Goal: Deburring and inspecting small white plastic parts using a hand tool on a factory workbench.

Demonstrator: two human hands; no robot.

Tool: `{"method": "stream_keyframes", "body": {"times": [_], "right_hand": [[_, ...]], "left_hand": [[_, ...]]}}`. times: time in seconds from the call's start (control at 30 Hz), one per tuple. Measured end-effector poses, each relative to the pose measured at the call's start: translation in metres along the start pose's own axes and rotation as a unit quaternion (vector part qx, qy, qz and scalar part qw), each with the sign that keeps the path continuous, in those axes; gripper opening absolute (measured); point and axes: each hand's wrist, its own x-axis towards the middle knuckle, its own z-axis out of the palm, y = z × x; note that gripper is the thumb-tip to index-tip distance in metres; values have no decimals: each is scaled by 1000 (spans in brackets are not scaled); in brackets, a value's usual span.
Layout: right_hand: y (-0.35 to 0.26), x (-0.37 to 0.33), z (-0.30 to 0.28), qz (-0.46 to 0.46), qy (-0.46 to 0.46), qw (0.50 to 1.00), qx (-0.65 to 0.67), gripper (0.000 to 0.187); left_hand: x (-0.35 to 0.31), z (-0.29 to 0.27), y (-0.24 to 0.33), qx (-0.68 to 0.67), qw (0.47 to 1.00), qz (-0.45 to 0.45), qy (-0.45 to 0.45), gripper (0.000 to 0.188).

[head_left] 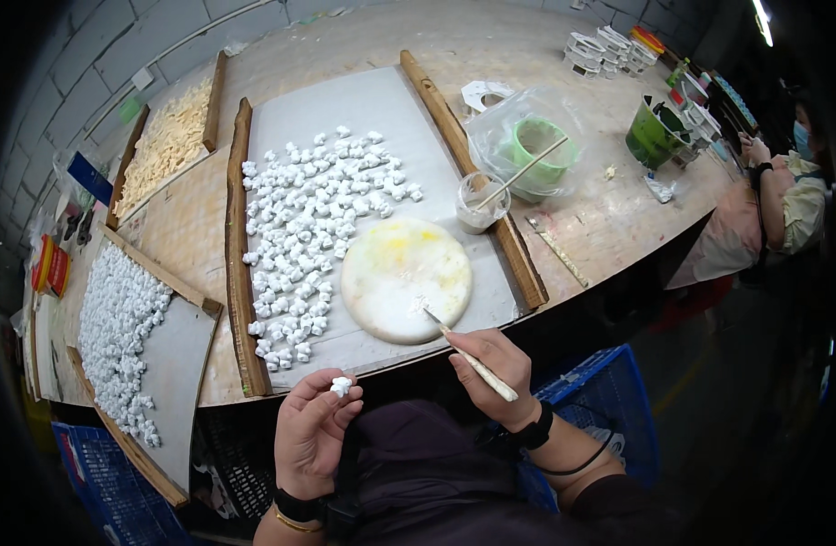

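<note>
A small white knobbly piece (342,386) is pinched between the thumb and fingers of my left hand (311,420), just off the table's front edge. My right hand (496,371) grips a thin paintbrush (477,362) with a pale handle. Its dark tip meets the round white slab (404,273), which carries yellow stains at its far side and a white smear near the tip. Left of the slab, many similar white pieces (318,214) lie spread over a paper-lined board (372,100).
Wooden rails (242,264) edge the board. A cup of pale liquid (480,202) with a stick stands right of the slab, beside a green tub (541,150) in plastic. Another brush (559,253) lies further right. More white pieces (118,318) fill a left tray. A person (768,196) sits at right.
</note>
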Motion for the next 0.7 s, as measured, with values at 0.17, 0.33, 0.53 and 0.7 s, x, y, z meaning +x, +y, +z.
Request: {"method": "stream_keyframes", "body": {"times": [0.17,0.33,0.53,0.7], "right_hand": [[1,2,-1,-14,2,1000,-1,25],[3,2,-1,-28,9,999,-12,25],[7,2,-2,-35,-8,999,-23,26],[10,3,-3,-48,-8,998,-27,28]], "left_hand": [[0,0,-2,-3,1000,-1,5,27],[-1,0,-2,-1,1000,-1,11,28],[0,-2,-4,-8,1000,-4,4,28],[0,-3,-4,-10,1000,-5,4,29]]}}
